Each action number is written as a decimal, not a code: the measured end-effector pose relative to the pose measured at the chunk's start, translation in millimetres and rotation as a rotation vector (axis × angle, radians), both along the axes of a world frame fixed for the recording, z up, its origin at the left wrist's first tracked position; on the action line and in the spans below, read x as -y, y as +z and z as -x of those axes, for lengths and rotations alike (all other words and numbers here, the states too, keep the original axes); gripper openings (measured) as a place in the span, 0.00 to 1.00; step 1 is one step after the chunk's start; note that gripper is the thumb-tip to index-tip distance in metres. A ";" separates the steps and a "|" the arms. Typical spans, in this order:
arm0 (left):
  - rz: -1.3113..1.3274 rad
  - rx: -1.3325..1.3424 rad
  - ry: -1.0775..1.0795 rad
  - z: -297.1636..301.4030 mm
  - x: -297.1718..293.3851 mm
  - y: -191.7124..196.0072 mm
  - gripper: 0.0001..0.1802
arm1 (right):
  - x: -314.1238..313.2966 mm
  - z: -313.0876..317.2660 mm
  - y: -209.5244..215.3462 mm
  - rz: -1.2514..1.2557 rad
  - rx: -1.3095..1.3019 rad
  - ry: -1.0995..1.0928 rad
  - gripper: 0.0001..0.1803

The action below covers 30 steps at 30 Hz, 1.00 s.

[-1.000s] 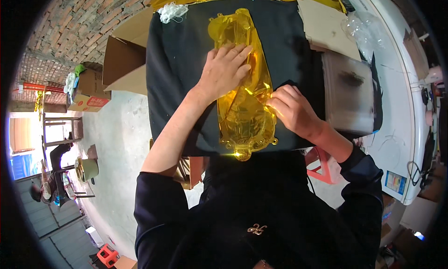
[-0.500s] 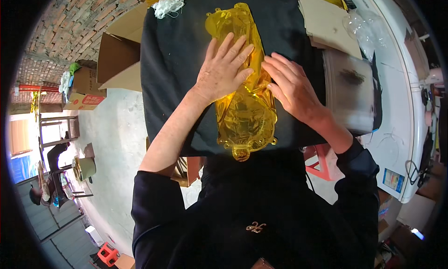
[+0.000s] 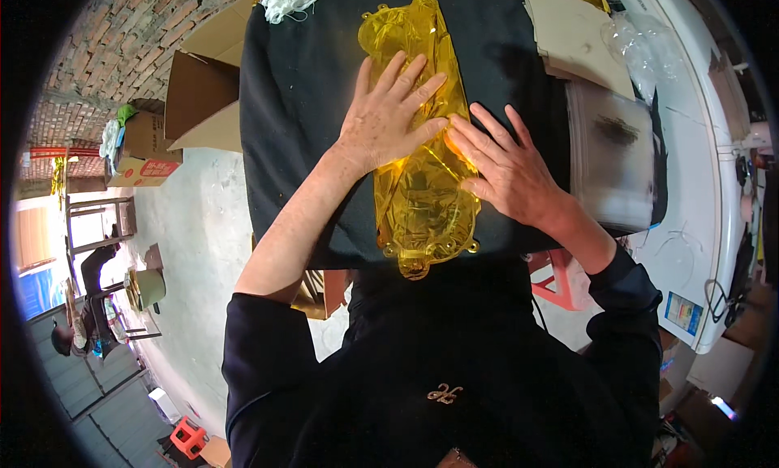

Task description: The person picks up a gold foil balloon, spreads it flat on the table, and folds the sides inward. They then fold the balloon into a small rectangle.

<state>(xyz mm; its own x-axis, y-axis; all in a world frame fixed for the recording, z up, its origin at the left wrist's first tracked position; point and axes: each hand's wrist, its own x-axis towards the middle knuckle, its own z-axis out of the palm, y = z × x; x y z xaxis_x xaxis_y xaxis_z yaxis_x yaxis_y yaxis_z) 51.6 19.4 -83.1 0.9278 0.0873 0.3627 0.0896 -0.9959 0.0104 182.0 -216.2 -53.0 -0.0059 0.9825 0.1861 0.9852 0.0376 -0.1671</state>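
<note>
A flat, shiny gold foil balloon [image 3: 426, 204], uninflated and creased, lies lengthwise on the black cloth [image 3: 300, 79] covering the table. Small tabs stick out along its edges, and a rounded tail points toward me. Across its upper middle rests my left hand [image 3: 388, 119], palm down with fingers spread. My right hand [image 3: 507, 164] is at the foil's right edge, fingers stretched out and apart, their tips touching the folded side. Both hands cover part of the foil's middle.
A stack of clear plastic bags [image 3: 613, 156] lies at the table's right, below a cardboard sheet [image 3: 576, 34]. White string [image 3: 288, 4] is bunched at the far left corner. An open cardboard box [image 3: 203, 99] stands left of the table, and a white appliance [image 3: 690, 168] at the right.
My right hand has shifted slightly down and left onto the foil's edge, its fingers spreading wider. My left hand stays nearly in place on the foil.
</note>
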 end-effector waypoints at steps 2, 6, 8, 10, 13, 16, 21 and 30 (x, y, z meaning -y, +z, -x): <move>0.007 0.003 0.001 -0.7 0.2 0.3 0.38 | 6.4 2.9 3.6 0.027 0.016 0.026 0.41; -0.003 -0.018 0.002 0.0 -0.4 2.1 0.39 | 24.1 12.3 4.9 0.084 -0.050 0.062 0.42; -0.017 -0.028 -0.006 0.8 -1.0 1.7 0.40 | 34.2 18.5 3.9 0.090 -0.089 0.075 0.42; -0.023 -0.033 -0.005 1.4 -1.7 0.9 0.40 | 43.4 26.1 6.3 0.109 -0.112 0.087 0.42; -0.023 -0.036 -0.003 1.0 0.1 -0.4 0.41 | 56.0 33.5 7.7 0.120 -0.137 0.134 0.41; -0.022 -0.044 0.007 3.2 0.3 0.4 0.41 | 60.6 40.6 13.1 0.103 -0.284 0.280 0.36; -0.012 -0.050 0.019 2.5 2.2 4.8 0.42 | 34.2 26.8 20.0 -0.093 -0.243 0.192 0.35; 0.034 -0.049 0.016 4.9 1.9 7.4 0.46 | 1.2 14.1 24.0 -0.108 -0.044 0.048 0.30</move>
